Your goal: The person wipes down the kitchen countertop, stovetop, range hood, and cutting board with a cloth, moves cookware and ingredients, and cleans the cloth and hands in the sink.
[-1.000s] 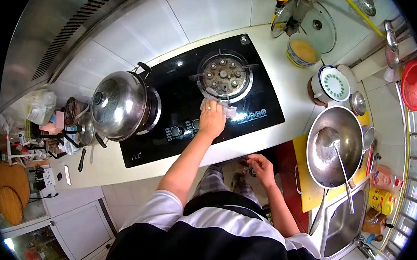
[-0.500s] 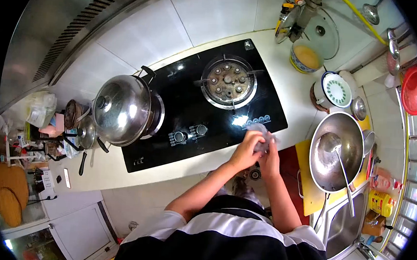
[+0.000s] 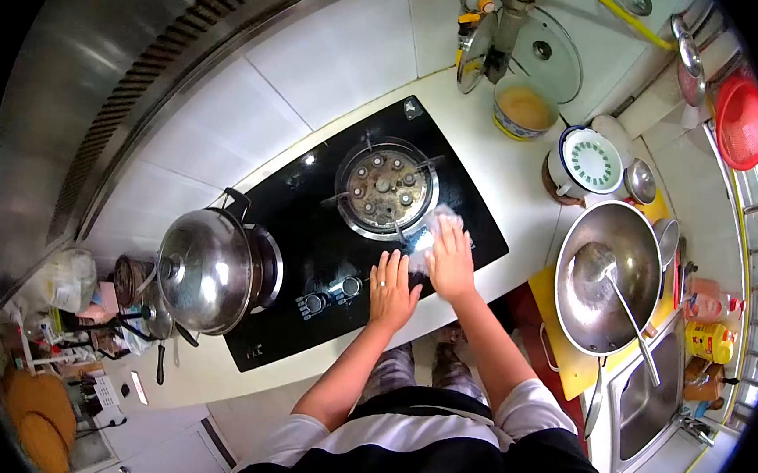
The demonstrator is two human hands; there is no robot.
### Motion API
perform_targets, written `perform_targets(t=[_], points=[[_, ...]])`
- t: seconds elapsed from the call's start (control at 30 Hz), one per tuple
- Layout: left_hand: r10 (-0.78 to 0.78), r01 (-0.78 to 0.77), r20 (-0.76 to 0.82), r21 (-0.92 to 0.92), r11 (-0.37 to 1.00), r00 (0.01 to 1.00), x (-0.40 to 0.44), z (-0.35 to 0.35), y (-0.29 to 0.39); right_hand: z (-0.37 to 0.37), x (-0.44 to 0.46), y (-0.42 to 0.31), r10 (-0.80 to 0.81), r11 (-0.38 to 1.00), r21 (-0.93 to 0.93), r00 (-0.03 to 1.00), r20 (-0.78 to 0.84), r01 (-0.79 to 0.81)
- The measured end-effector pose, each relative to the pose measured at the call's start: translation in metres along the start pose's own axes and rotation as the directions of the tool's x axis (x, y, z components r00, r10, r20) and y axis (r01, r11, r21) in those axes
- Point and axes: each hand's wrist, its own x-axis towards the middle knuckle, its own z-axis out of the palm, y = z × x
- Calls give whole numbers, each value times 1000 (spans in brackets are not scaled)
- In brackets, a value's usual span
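Observation:
My right hand (image 3: 451,261) presses a thin greyish-white cloth (image 3: 422,255) onto the black glass cooktop (image 3: 469,209), just to the right of the rear burner (image 3: 383,185). Part of the cloth is hidden under the fingers. Beside it, my left hand (image 3: 393,292) lies with its fingers stretched out over the front of the cooktop, a ring on one finger and nothing held. Two control knobs (image 3: 331,296) sit to the left of that hand. A lidded steel pot (image 3: 207,270) stands on the left burner.
On the right, a wok (image 3: 598,315) with a ladle (image 3: 622,306) in it rests over a yellow board (image 3: 557,332), near the sink (image 3: 648,405). A patterned bowl (image 3: 526,106) and a white pot (image 3: 593,161) stand at the back right. The range hood (image 3: 67,48) overhangs the left.
My hands were together at the counter's front edge around the bunched cloth. Now they are apart and forward on the cooktop, with the cloth flattened under my right hand. The view has shifted.

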Motion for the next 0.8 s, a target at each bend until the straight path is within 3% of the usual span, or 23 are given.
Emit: perform_targets(t=[0.03,0.23,0.33,0.5,0.8], points=[[-9,8,31,31,999,999,-1,-1,1,0,12,6,33,999,-29,998,-49,-34],[12,-17,58,102,995,998,1,-1,2,-9,95,38,184,974,-143,982,36,-177],[25,-30,53,108,994,998,2,-1,2,-3,126,53,191,971,-135,980,-50,-196],[26,-32,62,99,995,998,3,-2,2,-5,165,81,-17,996,-88,997,-81,10],[24,-35,91,115,993,996,4,-1,3,8,222,102,-75,997,-40,987,-140,70]])
